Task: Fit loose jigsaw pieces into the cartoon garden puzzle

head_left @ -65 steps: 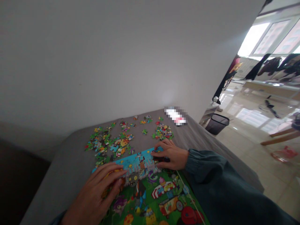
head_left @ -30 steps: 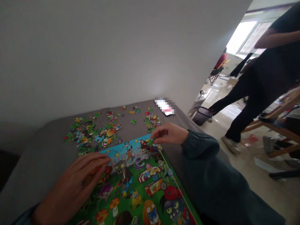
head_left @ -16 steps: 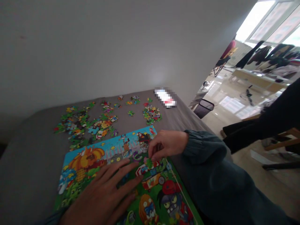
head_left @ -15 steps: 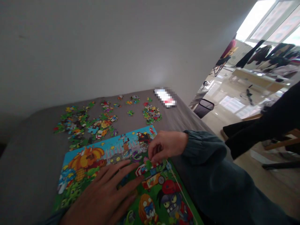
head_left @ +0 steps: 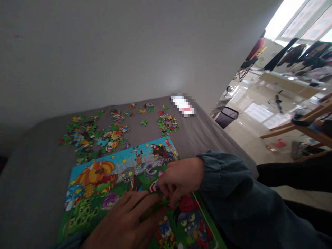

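The right hand (head_left: 178,181) was bare and came out of a long, dark teal sleeve (head_left: 233,197) of loose, soft cloth, gathered into puckered folds at the cuff (head_left: 203,173). The left hand (head_left: 124,224) was bare too, with only a sliver of the same teal cloth showing at its wrist. No rings or watch showed.

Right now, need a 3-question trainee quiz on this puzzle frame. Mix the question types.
1. True or false: the left hand lies flat on the assembled puzzle.
2. Where do the loose pieces lie? A) beyond the puzzle's far edge B) on the floor C) in a box
3. Fill in: the right hand, fingers curled, presses near the puzzle's ____ edge.

Key: 1 true. 2 A. 3 right. Whether the right grip holds a piece cannot be told.
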### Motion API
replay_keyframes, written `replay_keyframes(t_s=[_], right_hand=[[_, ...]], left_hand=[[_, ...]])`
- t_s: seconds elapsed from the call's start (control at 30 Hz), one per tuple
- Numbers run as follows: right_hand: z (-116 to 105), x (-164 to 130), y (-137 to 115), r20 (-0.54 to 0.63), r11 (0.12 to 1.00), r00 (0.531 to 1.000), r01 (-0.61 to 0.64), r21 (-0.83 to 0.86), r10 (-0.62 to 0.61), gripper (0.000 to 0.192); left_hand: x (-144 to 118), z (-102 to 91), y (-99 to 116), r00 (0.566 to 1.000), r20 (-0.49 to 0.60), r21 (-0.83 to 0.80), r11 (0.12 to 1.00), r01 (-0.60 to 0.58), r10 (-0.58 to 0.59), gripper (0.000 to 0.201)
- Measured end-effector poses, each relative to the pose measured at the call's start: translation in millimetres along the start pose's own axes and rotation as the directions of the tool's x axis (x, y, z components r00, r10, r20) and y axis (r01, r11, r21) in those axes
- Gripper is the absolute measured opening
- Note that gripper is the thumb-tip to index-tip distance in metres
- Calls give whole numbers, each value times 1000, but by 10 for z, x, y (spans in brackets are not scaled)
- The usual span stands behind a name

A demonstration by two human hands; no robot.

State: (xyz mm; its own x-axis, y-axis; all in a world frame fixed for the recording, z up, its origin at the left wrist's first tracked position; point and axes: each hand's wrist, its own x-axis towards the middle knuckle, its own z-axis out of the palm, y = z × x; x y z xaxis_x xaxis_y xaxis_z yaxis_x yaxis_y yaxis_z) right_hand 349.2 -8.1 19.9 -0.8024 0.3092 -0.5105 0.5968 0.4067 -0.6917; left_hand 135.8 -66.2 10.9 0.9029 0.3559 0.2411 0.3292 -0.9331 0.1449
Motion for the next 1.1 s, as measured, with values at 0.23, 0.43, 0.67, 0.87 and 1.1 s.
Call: replay_keyframes(t_s=[0.23,0.43,0.67,0.87,1.1], right_hand=[[-116,-111,8,-225,991,972,35,-129,-64,23],[-127,-154,57,-165,980,981,76,-182,-106,23],[-98,-150,47,-181,956,972,99,-277,-153,21],[-108,-140,57,-195,961,974,64,-269,-119,25],[-95,-135,65,-220,964,969,52,-260,-111,26]], left_hand=[[-77,76,-44,993,88,133,987,-95,84,38],[-111,86,-73,997,45,113,991,-65,60,36],[-162,84,-103,998,54,104,994,-38,33,39],[-237,98,-145,999,35,96,995,-14,11,39],[-250,47,-150,997,76,109,994,-3,-5,40]])
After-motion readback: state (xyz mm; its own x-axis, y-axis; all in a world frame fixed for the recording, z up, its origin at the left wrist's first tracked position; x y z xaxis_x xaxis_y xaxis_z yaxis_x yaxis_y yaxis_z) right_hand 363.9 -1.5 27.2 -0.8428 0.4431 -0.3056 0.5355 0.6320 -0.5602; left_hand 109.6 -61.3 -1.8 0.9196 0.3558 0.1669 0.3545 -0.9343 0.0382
